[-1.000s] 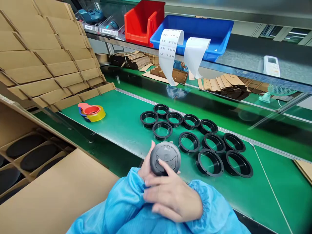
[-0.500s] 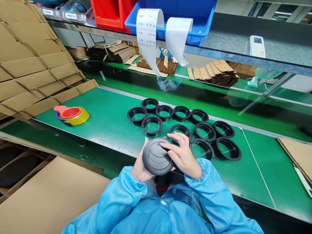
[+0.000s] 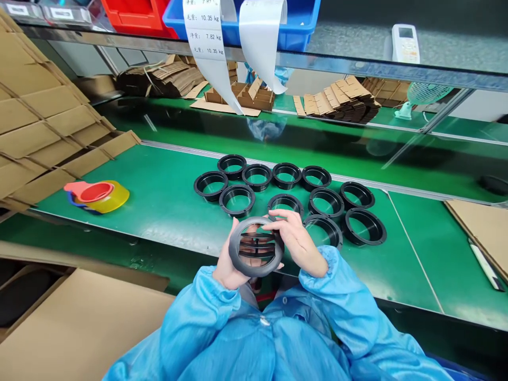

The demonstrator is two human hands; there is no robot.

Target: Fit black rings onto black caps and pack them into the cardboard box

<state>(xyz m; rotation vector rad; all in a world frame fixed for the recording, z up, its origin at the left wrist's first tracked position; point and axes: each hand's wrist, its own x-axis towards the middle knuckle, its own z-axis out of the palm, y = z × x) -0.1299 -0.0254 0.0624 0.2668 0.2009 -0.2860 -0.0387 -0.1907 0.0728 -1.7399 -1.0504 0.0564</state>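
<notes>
Half the left hand point(image 3: 224, 268) hides behind the slatted vent point(image 3: 256, 248).

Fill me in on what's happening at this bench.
A person in a blue smock holds a round grey slatted vent cover in both hands, just above the near edge of the green belt. The left hand cups it from behind; the right hand pinches its upper rim. A cluster of black rings lies on the belt beyond, and a tape dispenser sits off to the left.
</notes>
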